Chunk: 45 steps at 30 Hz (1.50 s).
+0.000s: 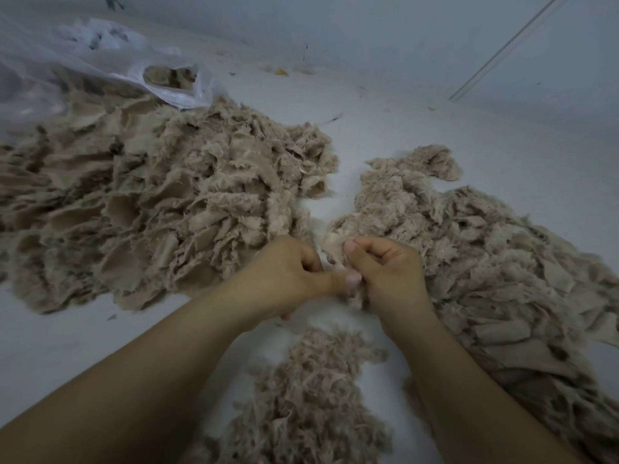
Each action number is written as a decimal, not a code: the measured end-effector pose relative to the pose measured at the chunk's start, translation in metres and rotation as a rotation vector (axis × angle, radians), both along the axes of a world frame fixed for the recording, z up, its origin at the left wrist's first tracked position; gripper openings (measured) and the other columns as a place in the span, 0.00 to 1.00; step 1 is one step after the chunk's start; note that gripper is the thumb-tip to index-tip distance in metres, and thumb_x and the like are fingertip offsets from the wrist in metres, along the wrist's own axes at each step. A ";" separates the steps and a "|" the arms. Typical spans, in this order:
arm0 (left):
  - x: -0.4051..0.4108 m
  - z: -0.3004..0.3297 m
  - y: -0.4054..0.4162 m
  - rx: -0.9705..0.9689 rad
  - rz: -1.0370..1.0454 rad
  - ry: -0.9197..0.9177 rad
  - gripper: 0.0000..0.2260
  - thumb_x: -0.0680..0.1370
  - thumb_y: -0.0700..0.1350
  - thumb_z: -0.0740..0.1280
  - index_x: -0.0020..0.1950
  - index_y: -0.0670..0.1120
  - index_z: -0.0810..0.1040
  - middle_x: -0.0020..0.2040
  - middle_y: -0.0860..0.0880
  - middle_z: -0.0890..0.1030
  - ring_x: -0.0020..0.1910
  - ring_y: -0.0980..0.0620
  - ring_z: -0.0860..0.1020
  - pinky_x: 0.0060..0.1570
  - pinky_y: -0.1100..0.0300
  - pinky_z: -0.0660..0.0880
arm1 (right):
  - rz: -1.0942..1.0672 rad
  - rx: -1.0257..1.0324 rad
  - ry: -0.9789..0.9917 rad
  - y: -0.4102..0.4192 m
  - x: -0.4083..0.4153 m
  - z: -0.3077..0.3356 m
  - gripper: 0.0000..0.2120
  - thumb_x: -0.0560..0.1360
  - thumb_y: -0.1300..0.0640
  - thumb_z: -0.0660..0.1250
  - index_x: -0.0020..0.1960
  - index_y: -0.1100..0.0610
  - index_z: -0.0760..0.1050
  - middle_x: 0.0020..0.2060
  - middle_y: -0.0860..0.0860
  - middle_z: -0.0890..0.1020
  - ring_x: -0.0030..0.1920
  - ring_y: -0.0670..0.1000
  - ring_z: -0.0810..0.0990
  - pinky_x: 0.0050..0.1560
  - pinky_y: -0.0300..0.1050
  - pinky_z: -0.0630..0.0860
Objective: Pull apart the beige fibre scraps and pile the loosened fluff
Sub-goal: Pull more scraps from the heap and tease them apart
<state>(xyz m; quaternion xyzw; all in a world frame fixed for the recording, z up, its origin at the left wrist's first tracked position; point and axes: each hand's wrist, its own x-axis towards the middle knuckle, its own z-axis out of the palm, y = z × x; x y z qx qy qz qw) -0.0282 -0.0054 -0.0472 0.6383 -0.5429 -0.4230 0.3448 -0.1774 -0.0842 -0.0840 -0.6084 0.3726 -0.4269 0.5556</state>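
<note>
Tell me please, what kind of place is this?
Probably a plain workroom or storeroom for sorting textile waste. The person works on a bare pale floor beside large heaps of beige fibre scraps, with a clear plastic bag of more scraps against a bare wall.

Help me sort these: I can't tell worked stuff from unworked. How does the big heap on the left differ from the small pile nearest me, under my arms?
The left heap is far larger and shows flat, sheet-like scraps with torn edges; the near pile is small and wispy, all fine shredded fluff. The left heap runs up to a plastic bag; the near pile sits apart below both hands. Both are beige and lie on the pale surface.
</note>
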 end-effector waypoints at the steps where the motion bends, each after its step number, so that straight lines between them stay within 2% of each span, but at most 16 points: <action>1: -0.005 -0.003 -0.003 -0.018 0.108 0.026 0.27 0.67 0.61 0.75 0.36 0.36 0.75 0.24 0.43 0.72 0.20 0.49 0.68 0.22 0.64 0.64 | 0.022 0.010 -0.015 0.001 0.000 0.000 0.17 0.78 0.62 0.69 0.37 0.44 0.85 0.29 0.48 0.83 0.30 0.47 0.79 0.32 0.41 0.78; 4: -0.013 -0.009 -0.007 -0.052 0.232 0.092 0.17 0.76 0.49 0.73 0.34 0.40 0.74 0.23 0.47 0.74 0.18 0.52 0.68 0.19 0.66 0.62 | 0.068 0.031 -0.051 0.002 0.000 0.000 0.17 0.78 0.65 0.68 0.38 0.48 0.85 0.32 0.50 0.85 0.32 0.47 0.82 0.34 0.39 0.79; 7: -0.009 -0.014 -0.010 -0.074 0.300 0.095 0.16 0.79 0.41 0.68 0.31 0.43 0.72 0.23 0.46 0.73 0.19 0.50 0.70 0.22 0.64 0.63 | 0.044 0.064 -0.052 0.000 -0.001 -0.001 0.14 0.78 0.68 0.65 0.41 0.53 0.83 0.34 0.55 0.85 0.33 0.50 0.83 0.33 0.40 0.79; 12: -0.007 -0.012 -0.013 -0.222 0.207 -0.141 0.19 0.78 0.40 0.68 0.29 0.47 0.67 0.24 0.51 0.68 0.23 0.55 0.66 0.25 0.59 0.65 | 0.105 0.078 -0.048 -0.003 -0.001 -0.006 0.04 0.78 0.65 0.68 0.49 0.60 0.80 0.38 0.59 0.85 0.37 0.58 0.84 0.38 0.48 0.82; 14: -0.009 -0.015 -0.014 -0.233 0.200 -0.187 0.16 0.79 0.41 0.66 0.32 0.46 0.68 0.26 0.49 0.70 0.24 0.53 0.69 0.26 0.54 0.69 | 0.101 -0.003 -0.021 -0.001 -0.001 -0.006 0.03 0.77 0.61 0.71 0.46 0.61 0.82 0.36 0.62 0.82 0.35 0.60 0.81 0.37 0.51 0.81; 17: -0.010 -0.019 -0.014 -0.135 0.227 0.035 0.09 0.81 0.45 0.65 0.43 0.42 0.71 0.31 0.41 0.79 0.25 0.44 0.77 0.20 0.58 0.70 | 0.097 -0.009 -0.019 0.000 -0.002 -0.005 0.08 0.78 0.60 0.69 0.43 0.61 0.83 0.32 0.60 0.83 0.32 0.56 0.81 0.33 0.44 0.77; 20: -0.009 -0.019 -0.009 -0.014 0.213 0.363 0.08 0.78 0.41 0.70 0.49 0.39 0.72 0.30 0.40 0.80 0.21 0.45 0.74 0.19 0.61 0.68 | 0.061 0.035 -0.043 -0.002 -0.003 -0.005 0.10 0.79 0.60 0.69 0.44 0.66 0.81 0.37 0.66 0.83 0.38 0.69 0.82 0.37 0.50 0.80; 23: -0.008 -0.018 -0.007 0.005 0.202 0.475 0.08 0.74 0.36 0.73 0.44 0.39 0.74 0.28 0.40 0.79 0.21 0.47 0.74 0.20 0.62 0.69 | 0.022 0.057 -0.048 -0.001 -0.002 -0.003 0.11 0.78 0.59 0.69 0.43 0.67 0.80 0.37 0.67 0.83 0.40 0.72 0.81 0.40 0.61 0.82; 25: -0.007 -0.018 -0.007 -0.003 0.203 0.456 0.09 0.72 0.33 0.73 0.42 0.39 0.73 0.27 0.40 0.78 0.20 0.47 0.73 0.19 0.62 0.68 | -0.012 0.057 -0.040 0.000 -0.002 -0.002 0.12 0.78 0.58 0.70 0.38 0.63 0.81 0.35 0.67 0.82 0.36 0.68 0.82 0.37 0.60 0.82; 28: -0.003 -0.014 -0.004 0.044 0.130 0.376 0.10 0.71 0.32 0.74 0.41 0.40 0.73 0.28 0.37 0.77 0.19 0.48 0.72 0.19 0.64 0.67 | -0.044 0.049 -0.019 -0.002 -0.002 -0.004 0.19 0.77 0.59 0.70 0.27 0.50 0.79 0.25 0.54 0.80 0.27 0.51 0.80 0.29 0.41 0.77; 30: 0.001 -0.010 -0.002 0.088 0.054 0.336 0.10 0.71 0.31 0.74 0.41 0.40 0.73 0.28 0.36 0.76 0.18 0.49 0.72 0.18 0.65 0.66 | -0.040 0.036 0.021 0.000 -0.001 -0.006 0.22 0.78 0.59 0.70 0.25 0.48 0.78 0.22 0.49 0.78 0.24 0.47 0.78 0.27 0.38 0.75; 34: 0.011 -0.002 0.002 0.201 -0.163 0.267 0.10 0.71 0.32 0.74 0.41 0.39 0.73 0.27 0.39 0.78 0.17 0.51 0.72 0.17 0.66 0.66 | -0.081 0.043 0.017 -0.002 -0.002 -0.005 0.17 0.78 0.58 0.70 0.31 0.60 0.78 0.23 0.53 0.77 0.23 0.47 0.76 0.26 0.37 0.73; 37: 0.013 0.004 0.009 0.309 -0.295 0.175 0.13 0.70 0.42 0.78 0.42 0.38 0.75 0.29 0.40 0.81 0.19 0.51 0.74 0.19 0.65 0.68 | -0.097 0.073 0.001 -0.005 -0.004 -0.005 0.18 0.77 0.57 0.72 0.36 0.69 0.73 0.25 0.59 0.75 0.22 0.46 0.75 0.25 0.37 0.71; 39: 0.008 0.003 0.008 0.306 -0.243 0.010 0.23 0.68 0.57 0.76 0.42 0.38 0.77 0.30 0.41 0.82 0.20 0.50 0.74 0.21 0.64 0.69 | -0.060 0.040 0.024 -0.003 -0.004 -0.005 0.19 0.75 0.57 0.74 0.34 0.68 0.72 0.26 0.61 0.72 0.23 0.48 0.74 0.27 0.39 0.71; 41: 0.002 -0.001 0.001 0.180 -0.067 -0.061 0.25 0.68 0.63 0.72 0.41 0.40 0.77 0.29 0.42 0.81 0.19 0.49 0.72 0.21 0.63 0.68 | 0.010 0.030 0.020 -0.001 -0.004 -0.005 0.19 0.72 0.56 0.76 0.30 0.61 0.70 0.27 0.62 0.70 0.25 0.51 0.72 0.28 0.41 0.72; 45: -0.001 -0.012 -0.008 0.012 0.100 0.053 0.16 0.77 0.50 0.71 0.34 0.43 0.73 0.22 0.46 0.73 0.17 0.53 0.65 0.19 0.65 0.62 | 0.065 0.004 0.045 0.002 -0.004 0.000 0.23 0.68 0.48 0.74 0.32 0.67 0.71 0.26 0.67 0.72 0.25 0.51 0.71 0.25 0.38 0.70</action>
